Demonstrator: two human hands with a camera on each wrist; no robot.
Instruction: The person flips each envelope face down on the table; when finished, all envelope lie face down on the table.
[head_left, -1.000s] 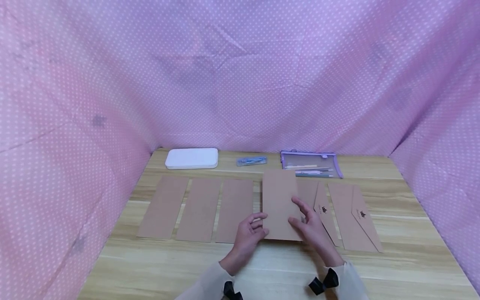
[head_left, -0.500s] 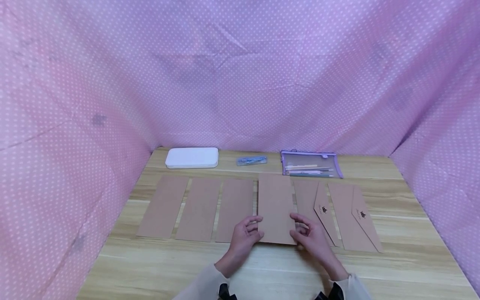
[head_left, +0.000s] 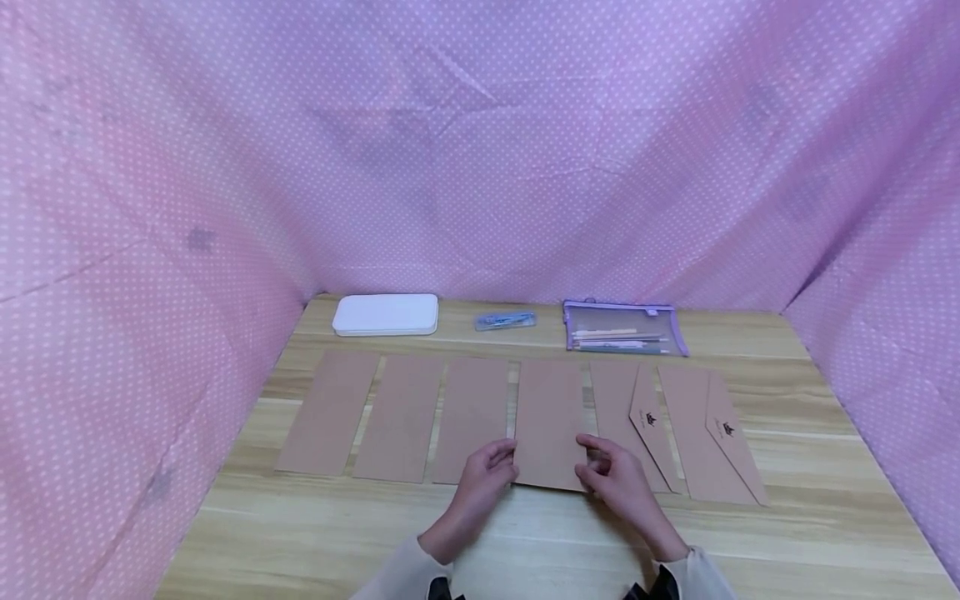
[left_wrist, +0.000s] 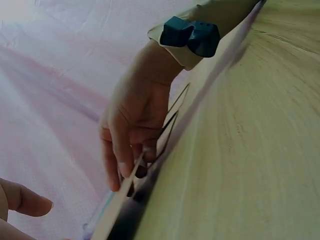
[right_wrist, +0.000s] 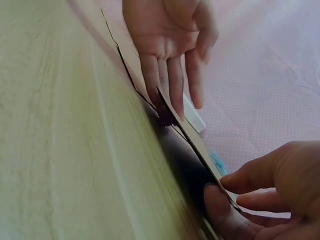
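A plain brown paper envelope (head_left: 549, 417) lies low over the table between both hands in the head view, its near end slightly raised. My right hand (head_left: 621, 483) pinches its right edge between thumb and fingers. At the left edge, my left hand (head_left: 480, 485) has its fingers fairly straight; the right wrist view shows some fingertips reaching under that edge, with the thumb apart from it. To the left lies another brown envelope (head_left: 471, 408). An envelope with a flap and a crown print (head_left: 626, 408) lies to the right, partly behind my right hand.
Two more plain envelopes (head_left: 401, 417) lie farther left, and another crown-printed envelope (head_left: 712, 433) at the far right. Along the back sit a white case (head_left: 386, 314), a small blue packet (head_left: 506, 321) and a purple-edged pencil pouch (head_left: 622, 329). Pink dotted curtains (head_left: 480, 167) surround the table.
The held envelope has come left and down into the gap in the row, lower to the table. Both hands have slid nearer its near end.
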